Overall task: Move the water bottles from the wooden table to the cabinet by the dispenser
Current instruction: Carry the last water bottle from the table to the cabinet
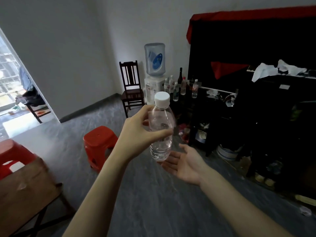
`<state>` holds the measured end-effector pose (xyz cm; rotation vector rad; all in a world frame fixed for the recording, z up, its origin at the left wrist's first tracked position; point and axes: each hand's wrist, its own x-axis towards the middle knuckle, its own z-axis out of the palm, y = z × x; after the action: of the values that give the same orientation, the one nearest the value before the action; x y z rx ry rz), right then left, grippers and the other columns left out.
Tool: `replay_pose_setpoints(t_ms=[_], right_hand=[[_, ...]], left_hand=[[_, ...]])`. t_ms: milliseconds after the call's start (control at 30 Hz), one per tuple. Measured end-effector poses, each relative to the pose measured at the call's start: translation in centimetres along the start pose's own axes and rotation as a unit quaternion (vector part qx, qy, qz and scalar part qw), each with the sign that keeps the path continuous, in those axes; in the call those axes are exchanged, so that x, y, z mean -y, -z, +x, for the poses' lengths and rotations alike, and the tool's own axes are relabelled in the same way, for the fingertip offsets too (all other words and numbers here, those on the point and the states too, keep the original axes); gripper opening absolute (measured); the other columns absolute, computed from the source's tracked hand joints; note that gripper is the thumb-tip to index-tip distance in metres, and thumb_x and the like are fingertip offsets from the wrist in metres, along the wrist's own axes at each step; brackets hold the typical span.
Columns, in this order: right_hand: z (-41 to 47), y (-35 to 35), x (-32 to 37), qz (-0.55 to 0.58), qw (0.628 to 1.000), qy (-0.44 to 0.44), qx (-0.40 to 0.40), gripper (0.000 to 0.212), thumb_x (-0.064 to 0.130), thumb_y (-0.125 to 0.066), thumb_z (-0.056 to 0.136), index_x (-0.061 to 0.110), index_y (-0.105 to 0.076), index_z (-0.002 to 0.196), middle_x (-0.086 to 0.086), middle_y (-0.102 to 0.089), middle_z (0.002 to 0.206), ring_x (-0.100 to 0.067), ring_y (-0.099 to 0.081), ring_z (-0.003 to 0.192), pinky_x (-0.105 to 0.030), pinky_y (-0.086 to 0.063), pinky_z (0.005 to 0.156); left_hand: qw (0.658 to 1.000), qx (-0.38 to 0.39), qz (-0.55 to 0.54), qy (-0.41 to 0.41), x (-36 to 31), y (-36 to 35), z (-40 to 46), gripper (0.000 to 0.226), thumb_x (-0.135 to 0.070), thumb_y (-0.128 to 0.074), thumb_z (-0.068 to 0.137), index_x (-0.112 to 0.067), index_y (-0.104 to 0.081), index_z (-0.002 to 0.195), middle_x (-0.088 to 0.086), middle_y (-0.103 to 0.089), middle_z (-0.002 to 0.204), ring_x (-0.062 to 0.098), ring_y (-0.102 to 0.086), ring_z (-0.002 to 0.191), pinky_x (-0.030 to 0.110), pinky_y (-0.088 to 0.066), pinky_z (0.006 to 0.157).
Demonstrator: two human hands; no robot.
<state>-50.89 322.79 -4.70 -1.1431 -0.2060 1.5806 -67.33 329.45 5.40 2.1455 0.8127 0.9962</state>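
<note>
My left hand (136,129) grips a clear water bottle (160,144) with a white cap, held upright in mid-air at the centre of the view. Just below the bottle's base my right hand (186,163) is palm up with fingers spread, holding nothing. The wooden table (25,185) shows at the lower left. Ahead stands the water dispenser (153,89) with its blue jug, and right of it the dark cabinet (201,103) carries several water bottles (183,86) and a dark glass bottle.
A red stool (99,142) stands on the grey floor left of my hands, another red stool (12,154) beside the table. A dark wooden chair (131,89) is left of the dispenser. Clutter and a bucket (227,151) sit under the dark furniture at right. An open doorway is far left.
</note>
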Motion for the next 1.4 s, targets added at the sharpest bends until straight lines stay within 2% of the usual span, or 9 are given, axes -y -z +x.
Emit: replay_pose_setpoints(t_ms=[133,367,467,633,800,967,1133,1300,1400], right_hand=[[5.5,-0.2,5.7,0.007,1.000,0.008,-0.005,0.055,0.042,-0.036,0.101,-0.004,-0.058,0.121,-0.024,-0.071,0.105,-0.034,-0.067,0.095,-0.040,-0.053,0.077],[14.5,-2.6,12.2,-0.004,1.000,-0.011,-0.007,0.057,0.043,-0.035,0.101,-0.004,-0.055,0.127,-0.023,-0.072,0.096,-0.034,-0.066,0.088,-0.039,-0.052,0.077],[18.7,-3.8,14.2,-0.010,1.000,-0.013,-0.010,0.057,0.043,-0.035,0.101,-0.004,-0.054,0.128,-0.023,-0.072,0.098,-0.034,-0.068,0.088,-0.040,-0.053,0.075],[26.1,-6.8,17.5,-0.038,0.999,-0.016,-0.009,0.058,0.044,-0.034,0.101,-0.004,-0.055,0.127,-0.025,-0.071,0.111,-0.034,-0.070,0.096,-0.040,-0.054,0.078],[33.5,-11.4,22.3,-0.048,0.999,-0.004,-0.015,0.057,0.045,-0.036,0.101,-0.003,-0.059,0.121,-0.024,-0.073,0.107,-0.033,-0.070,0.093,-0.039,-0.054,0.075],[39.8,-13.5,25.8,-0.046,0.999,0.000,-0.019,0.057,0.047,-0.034,0.101,0.002,-0.063,0.117,-0.021,-0.073,0.109,-0.032,-0.071,0.095,-0.040,-0.053,0.081],[44.6,-13.2,29.0,-0.027,0.999,0.001,-0.040,0.056,0.046,-0.035,0.101,0.000,-0.064,0.117,-0.024,-0.068,0.120,-0.036,-0.063,0.111,-0.041,-0.050,0.091],[49.6,-11.5,32.9,0.012,0.998,0.007,-0.069,0.059,0.045,-0.034,0.103,-0.004,-0.059,0.125,-0.026,-0.067,0.121,-0.039,-0.059,0.120,-0.042,-0.050,0.088],[52.8,-9.7,36.2,0.039,0.996,0.021,-0.075,0.058,0.044,-0.037,0.102,-0.006,-0.058,0.124,-0.027,-0.069,0.116,-0.040,-0.061,0.117,-0.043,-0.050,0.090]], left_hand=[[1.000,-0.013,0.004,0.000,3.0,-1.0,7.0,0.061,-0.054,-0.087,0.066,-0.042,-0.061,0.120,-0.019,-0.075,0.106,-0.001,-0.070,0.101,0.036,-0.059,0.092],[1.000,0.000,0.013,0.020,8.5,-1.2,16.7,0.067,-0.056,-0.087,0.065,-0.040,-0.060,0.124,-0.017,-0.074,0.110,-0.001,-0.069,0.105,0.036,-0.057,0.095],[1.000,0.002,0.016,0.022,11.6,-0.8,20.5,0.066,-0.055,-0.087,0.066,-0.039,-0.060,0.124,-0.018,-0.074,0.110,-0.001,-0.069,0.103,0.032,-0.056,0.094],[0.999,0.009,0.034,0.010,17.0,1.3,27.1,0.055,-0.060,-0.084,0.066,-0.042,-0.060,0.112,-0.023,-0.072,0.100,-0.004,-0.068,0.093,0.019,-0.052,0.080],[0.999,-0.006,0.050,-0.015,21.7,4.6,34.6,0.069,-0.073,-0.077,0.062,-0.039,-0.060,0.120,-0.024,-0.070,0.097,-0.008,-0.065,0.088,0.007,-0.045,0.071],[0.999,0.017,0.035,-0.037,26.0,6.3,41.6,0.066,-0.063,-0.082,0.068,-0.035,-0.061,0.124,-0.029,-0.071,0.094,-0.012,-0.065,0.082,0.002,-0.044,0.071],[0.998,0.048,0.021,-0.041,29.7,5.0,47.6,0.055,-0.056,-0.084,0.070,-0.039,-0.061,0.117,-0.035,-0.068,0.099,-0.010,-0.066,0.088,0.001,-0.044,0.073],[0.993,0.097,0.047,-0.052,32.7,1.5,54.7,0.060,-0.071,-0.079,0.065,-0.045,-0.057,0.114,-0.026,-0.071,0.099,-0.007,-0.066,0.093,0.010,-0.048,0.075],[0.989,0.127,0.048,-0.067,34.1,-1.6,59.7,0.067,-0.073,-0.080,0.061,-0.046,-0.058,0.118,-0.024,-0.072,0.103,-0.004,-0.068,0.096,0.032,-0.058,0.085]])
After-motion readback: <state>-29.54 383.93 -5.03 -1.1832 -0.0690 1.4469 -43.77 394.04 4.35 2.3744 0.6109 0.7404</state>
